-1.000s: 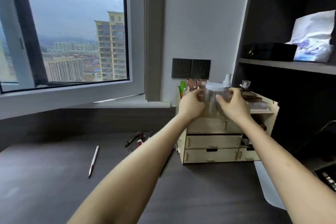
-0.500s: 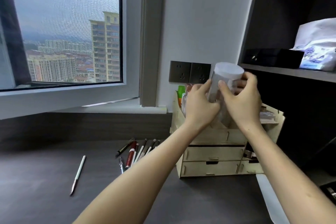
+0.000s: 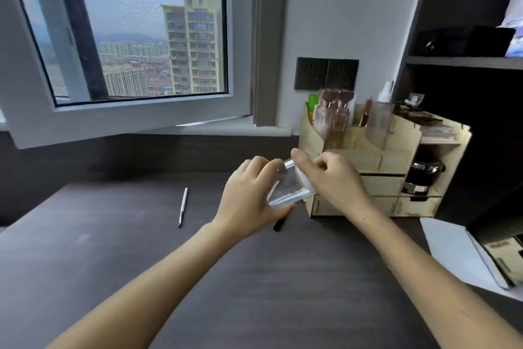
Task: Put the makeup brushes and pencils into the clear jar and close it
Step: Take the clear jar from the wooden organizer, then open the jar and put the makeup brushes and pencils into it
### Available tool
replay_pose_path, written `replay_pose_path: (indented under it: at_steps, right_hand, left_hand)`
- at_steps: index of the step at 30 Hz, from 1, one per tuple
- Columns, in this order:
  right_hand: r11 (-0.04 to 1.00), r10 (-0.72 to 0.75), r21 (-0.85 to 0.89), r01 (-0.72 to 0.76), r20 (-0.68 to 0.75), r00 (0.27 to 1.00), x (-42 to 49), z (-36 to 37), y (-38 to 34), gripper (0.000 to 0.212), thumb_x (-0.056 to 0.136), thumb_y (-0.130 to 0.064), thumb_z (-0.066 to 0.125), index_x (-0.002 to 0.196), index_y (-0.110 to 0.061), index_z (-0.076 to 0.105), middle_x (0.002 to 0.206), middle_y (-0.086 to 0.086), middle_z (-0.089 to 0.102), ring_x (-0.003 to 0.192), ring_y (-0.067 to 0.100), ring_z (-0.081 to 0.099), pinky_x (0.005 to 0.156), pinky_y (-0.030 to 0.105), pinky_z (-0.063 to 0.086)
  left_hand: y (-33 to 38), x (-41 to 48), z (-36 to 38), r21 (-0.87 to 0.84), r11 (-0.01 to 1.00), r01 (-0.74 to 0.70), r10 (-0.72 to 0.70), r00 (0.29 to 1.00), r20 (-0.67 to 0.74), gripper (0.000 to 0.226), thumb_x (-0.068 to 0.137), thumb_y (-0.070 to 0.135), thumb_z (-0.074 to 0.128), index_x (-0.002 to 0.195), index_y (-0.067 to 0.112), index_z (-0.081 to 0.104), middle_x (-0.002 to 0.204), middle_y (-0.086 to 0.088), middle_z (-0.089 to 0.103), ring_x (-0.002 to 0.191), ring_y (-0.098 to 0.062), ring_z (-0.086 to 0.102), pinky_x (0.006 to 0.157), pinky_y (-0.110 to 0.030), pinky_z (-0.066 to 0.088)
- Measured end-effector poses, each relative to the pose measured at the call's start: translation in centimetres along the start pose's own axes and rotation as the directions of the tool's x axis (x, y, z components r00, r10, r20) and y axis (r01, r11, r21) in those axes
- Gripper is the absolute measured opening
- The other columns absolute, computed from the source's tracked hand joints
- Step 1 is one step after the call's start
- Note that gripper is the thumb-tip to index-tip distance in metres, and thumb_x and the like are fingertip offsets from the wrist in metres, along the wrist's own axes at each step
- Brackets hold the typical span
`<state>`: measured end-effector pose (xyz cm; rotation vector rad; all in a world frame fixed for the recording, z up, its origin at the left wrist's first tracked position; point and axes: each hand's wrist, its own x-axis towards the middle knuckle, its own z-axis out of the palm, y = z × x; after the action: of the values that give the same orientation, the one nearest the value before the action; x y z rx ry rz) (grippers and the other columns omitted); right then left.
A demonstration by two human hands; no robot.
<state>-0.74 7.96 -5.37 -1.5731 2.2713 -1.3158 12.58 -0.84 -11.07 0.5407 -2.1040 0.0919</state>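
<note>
I hold the clear jar (image 3: 285,188) tilted in the air over the dark desk (image 3: 254,278), in front of the wooden organiser. My left hand (image 3: 249,198) wraps around its clear body from the left. My right hand (image 3: 331,178) grips its white lid end from the right. A white pencil (image 3: 183,206) lies alone on the desk to the left. Just below the jar, the dark tip of another pencil (image 3: 278,225) pokes out; my left hand and the jar hide the other brushes and pencils.
A wooden organiser (image 3: 379,161) with drawers and bottles stands against the wall at the right. Dark shelves (image 3: 464,62) rise at the far right. White paper and a box (image 3: 464,252) lie at the desk's right edge. An open window frame (image 3: 135,119) juts over the back left.
Both hands have lifted the jar off the organiser's top and brought it down and left, over the desk, tilting it. The view has dropped toward the desk.
</note>
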Motion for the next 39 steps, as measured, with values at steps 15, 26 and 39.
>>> replay_pose_path:
  at_steps: [15, 26, 39]
  right_hand:
    - [0.95, -0.265, -0.001, 0.313, 0.526, 0.808, -3.5, 1.3, -0.8, 0.066, 0.081, -0.071, 0.034, 0.143, -0.051, 0.019, 0.121, -0.02, 0.046, 0.116, 0.002, 0.042, 0.098, 0.027, 0.039]
    - [0.956, -0.137, 0.289, 0.042, 0.32, 0.937, -1.7, -0.3, 3.5, 0.043, 0.062, -0.037, 0.081, 0.1, -0.033, 0.061, 0.112, -0.001, 0.064, 0.102, 0.02, 0.064, 0.09, 0.038, 0.053]
    - [0.991, 0.131, -0.035, -0.126, 0.306, 0.943, -3.4, 8.6, 11.7, 0.022, 0.075, -0.043, 0.069, 0.089, -0.032, 0.056, 0.108, -0.014, 0.064, 0.11, 0.014, 0.058, 0.096, 0.036, 0.045]
  left_hand:
    - [-1.8, -5.0, -5.4, -0.272, 0.935, 0.227, -0.112, 0.918, 0.379, 0.063, 0.053, 0.059, 0.073, 0.107, 0.027, 0.06, 0.092, 0.011, 0.064, 0.081, -0.008, 0.061, 0.073, -0.017, 0.048]
    - [-6.5, -5.6, -6.5, -0.594, 0.592, 0.544, -0.463, 0.833, 0.301, 0.055, 0.06, 0.043, 0.084, 0.105, 0.025, 0.056, 0.1, -0.003, 0.066, 0.087, -0.014, 0.066, 0.07, -0.024, 0.056]
    - [-11.3, -9.5, -5.6, -0.575, 0.604, 0.551, -0.784, 0.541, -0.305, 0.057, 0.077, 0.03, 0.076, 0.123, 0.013, 0.046, 0.106, -0.006, 0.058, 0.098, -0.031, 0.063, 0.086, -0.038, 0.053]
